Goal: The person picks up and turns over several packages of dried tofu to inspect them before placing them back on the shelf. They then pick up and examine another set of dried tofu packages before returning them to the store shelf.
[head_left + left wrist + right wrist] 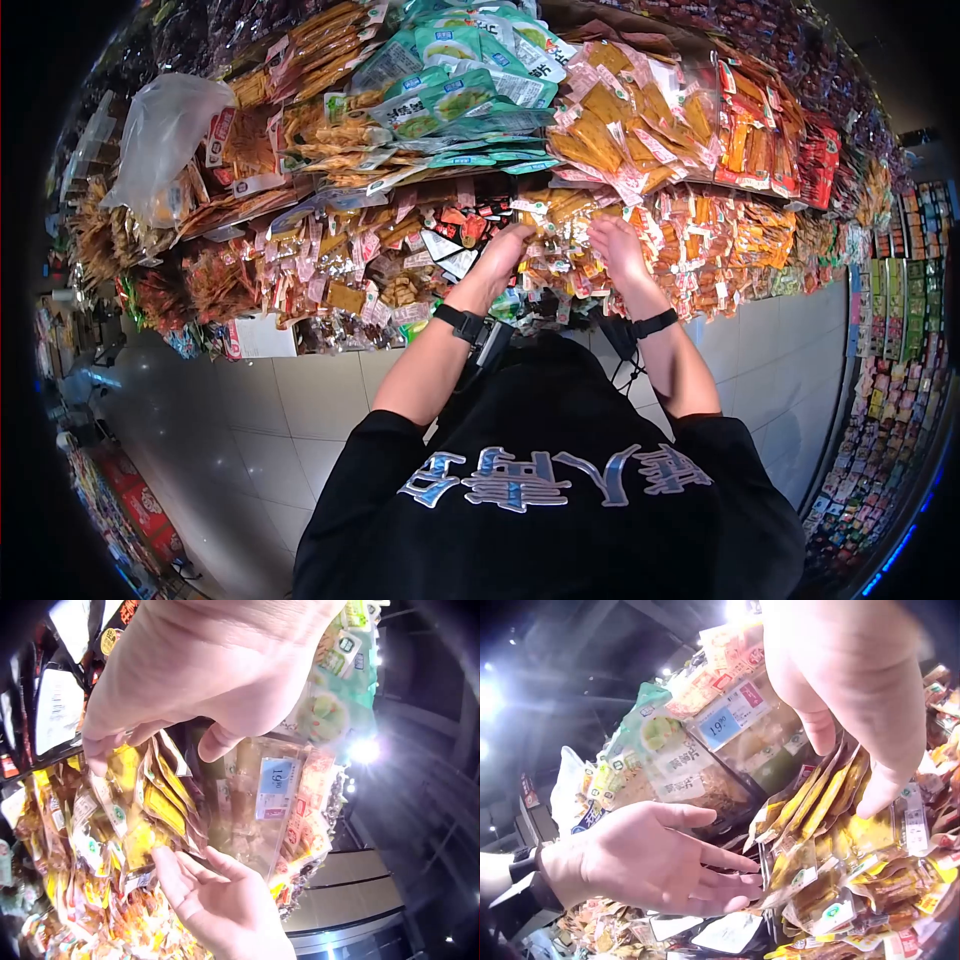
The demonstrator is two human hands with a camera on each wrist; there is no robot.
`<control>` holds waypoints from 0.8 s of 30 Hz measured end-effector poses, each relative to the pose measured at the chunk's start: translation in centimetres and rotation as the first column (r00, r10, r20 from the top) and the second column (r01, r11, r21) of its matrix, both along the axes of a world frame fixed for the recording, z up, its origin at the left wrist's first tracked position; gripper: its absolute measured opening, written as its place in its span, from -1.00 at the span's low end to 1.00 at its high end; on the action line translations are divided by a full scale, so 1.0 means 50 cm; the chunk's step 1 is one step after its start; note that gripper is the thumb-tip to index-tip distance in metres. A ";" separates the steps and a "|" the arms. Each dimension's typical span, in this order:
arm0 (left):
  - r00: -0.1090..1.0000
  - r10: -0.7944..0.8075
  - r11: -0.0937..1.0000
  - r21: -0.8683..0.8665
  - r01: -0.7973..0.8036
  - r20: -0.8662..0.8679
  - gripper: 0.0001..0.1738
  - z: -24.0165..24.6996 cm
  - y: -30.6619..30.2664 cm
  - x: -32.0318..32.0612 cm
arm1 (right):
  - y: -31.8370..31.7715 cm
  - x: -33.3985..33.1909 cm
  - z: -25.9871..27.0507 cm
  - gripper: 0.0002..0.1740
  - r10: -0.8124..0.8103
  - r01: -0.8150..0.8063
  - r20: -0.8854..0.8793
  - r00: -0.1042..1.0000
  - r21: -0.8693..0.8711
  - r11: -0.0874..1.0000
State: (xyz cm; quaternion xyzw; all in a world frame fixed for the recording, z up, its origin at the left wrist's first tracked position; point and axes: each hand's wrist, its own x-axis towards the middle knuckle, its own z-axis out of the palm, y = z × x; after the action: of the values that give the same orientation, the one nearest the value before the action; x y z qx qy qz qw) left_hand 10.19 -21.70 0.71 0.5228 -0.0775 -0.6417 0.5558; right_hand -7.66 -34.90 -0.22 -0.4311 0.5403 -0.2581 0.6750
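Small clear packets of yellow-brown food (pixel 575 215) stand in a row between the two hands. My left hand (pixel 505 250) is at their left side, its fingers mostly straight with the tips against the packet edges; the right wrist view shows this hand (pixel 649 859) with the thumb apart. On the other side is my right hand (pixel 620 250), its fingertips touching the packets (pixel 817 802) and its fingers loosely bent. In the left wrist view the right hand (pixel 229 907) lies palm up beside the packets (pixel 161 802). Neither hand's fingers close round a packet.
A clear box with a 19.90 price tag (pixel 276 787) stands behind the packets. Green bags (pixel 460 90) and orange-brown packs (pixel 620 120) are piled on the upper shelf. Black-and-white packs (pixel 455 250) lie left of the left hand. A plastic bag (pixel 165 140) hangs at the left.
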 end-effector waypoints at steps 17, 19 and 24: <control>0.999 0.032 0.995 -0.094 -0.033 -0.011 -0.71 0.039 0.178 -0.028 | -0.155 -0.049 0.341 0.00 -0.071 -0.804 -0.803 0.592 -0.583 -0.117; 1.000 0.011 0.995 -0.097 -0.010 0.009 -0.71 0.058 0.190 -0.032 | -0.175 -0.038 0.346 -0.18 -0.047 -0.805 -0.807 0.589 -0.581 -0.120; 0.999 0.023 0.991 -0.131 -0.020 0.022 -0.71 0.071 0.211 -0.031 | -0.195 -0.009 0.344 -0.40 -0.060 -0.821 -0.819 0.571 -0.569 -0.056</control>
State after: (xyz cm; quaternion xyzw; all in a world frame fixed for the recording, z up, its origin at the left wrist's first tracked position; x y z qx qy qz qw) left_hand 8.64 -11.16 4.25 0.4937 -0.1201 -0.6230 0.5947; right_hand -8.11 -44.67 16.98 -0.9578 0.2453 -0.1481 0.0222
